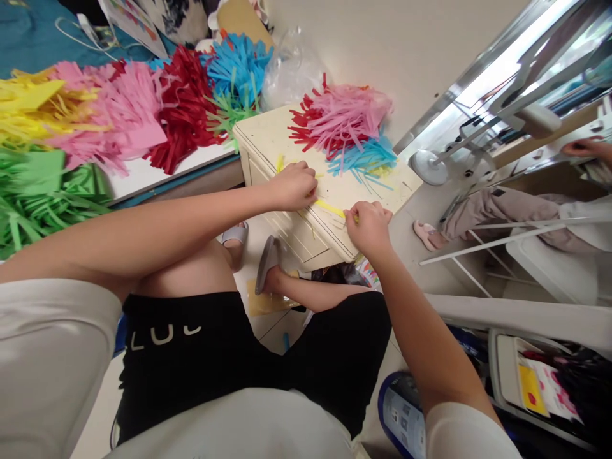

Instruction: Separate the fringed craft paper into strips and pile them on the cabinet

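Observation:
A thin yellow paper strip (329,207) is stretched between my two hands, just above the front edge of a cream cabinet top (268,131). My left hand (294,186) is closed on the strip's left end. The other end is pinched in the fingers of my right hand (368,224). Beyond my hands lies a pile of pink paper strips (351,115), with red strips (306,124) at its left and blue strips (361,156) in front. Another bit of yellow strip (280,163) shows behind my left hand.
Bunches of green (43,197), yellow (33,105), pink (119,115), red (184,105) and blue (241,64) strips cover the surface at left. A clear plastic bag (291,70) sits behind the cabinet. At right are a mirror (516,83) and a white-framed chair (540,255).

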Demonstrator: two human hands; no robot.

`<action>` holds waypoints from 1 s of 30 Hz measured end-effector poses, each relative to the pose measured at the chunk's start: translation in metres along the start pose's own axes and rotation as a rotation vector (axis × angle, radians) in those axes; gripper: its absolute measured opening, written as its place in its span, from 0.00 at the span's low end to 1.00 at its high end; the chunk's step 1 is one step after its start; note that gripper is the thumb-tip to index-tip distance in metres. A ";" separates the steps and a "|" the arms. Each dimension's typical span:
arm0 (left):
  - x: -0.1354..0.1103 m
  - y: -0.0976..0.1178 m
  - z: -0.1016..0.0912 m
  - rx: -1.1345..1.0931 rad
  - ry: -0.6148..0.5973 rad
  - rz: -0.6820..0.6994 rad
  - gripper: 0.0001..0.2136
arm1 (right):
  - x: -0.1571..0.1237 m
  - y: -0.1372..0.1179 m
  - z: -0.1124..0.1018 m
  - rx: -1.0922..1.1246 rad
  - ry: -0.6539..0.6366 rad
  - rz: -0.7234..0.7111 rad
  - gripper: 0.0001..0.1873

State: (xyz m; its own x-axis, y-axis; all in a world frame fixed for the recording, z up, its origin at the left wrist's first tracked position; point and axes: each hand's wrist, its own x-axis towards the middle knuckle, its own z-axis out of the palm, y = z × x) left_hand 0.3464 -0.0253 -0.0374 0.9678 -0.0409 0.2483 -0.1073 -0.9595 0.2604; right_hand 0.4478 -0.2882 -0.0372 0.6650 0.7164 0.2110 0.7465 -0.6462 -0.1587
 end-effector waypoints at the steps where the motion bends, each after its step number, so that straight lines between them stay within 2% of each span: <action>1: 0.001 0.001 0.000 0.001 0.000 -0.007 0.10 | 0.000 0.000 0.000 0.005 0.003 -0.004 0.11; 8: 0.003 0.007 -0.004 0.000 -0.034 -0.041 0.08 | 0.003 -0.008 -0.009 -0.090 -0.070 0.030 0.10; 11: 0.002 0.008 -0.006 -0.029 0.011 -0.048 0.10 | 0.000 -0.015 -0.014 -0.109 -0.028 -0.014 0.08; 14: 0.001 0.003 -0.004 -0.093 0.055 0.034 0.12 | -0.005 -0.022 -0.016 -0.115 0.060 -0.140 0.14; 18: -0.001 -0.005 -0.003 -0.145 0.039 0.160 0.09 | -0.013 -0.030 -0.019 -0.128 0.031 -0.256 0.21; 23: -0.005 -0.003 -0.008 -0.131 0.043 0.303 0.07 | -0.022 -0.032 -0.021 -0.096 0.012 -0.270 0.23; 26: -0.006 -0.001 -0.009 -0.115 0.034 0.332 0.07 | -0.024 -0.031 -0.021 -0.040 -0.010 -0.232 0.23; 30: -0.005 0.000 -0.010 -0.075 0.011 0.333 0.07 | -0.025 -0.028 -0.021 0.024 -0.014 -0.178 0.17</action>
State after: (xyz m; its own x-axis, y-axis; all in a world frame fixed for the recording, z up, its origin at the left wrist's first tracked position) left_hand 0.3389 -0.0229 -0.0297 0.8743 -0.3448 0.3416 -0.4338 -0.8708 0.2315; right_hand 0.4100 -0.2931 -0.0180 0.5222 0.8229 0.2242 0.8528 -0.5022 -0.1432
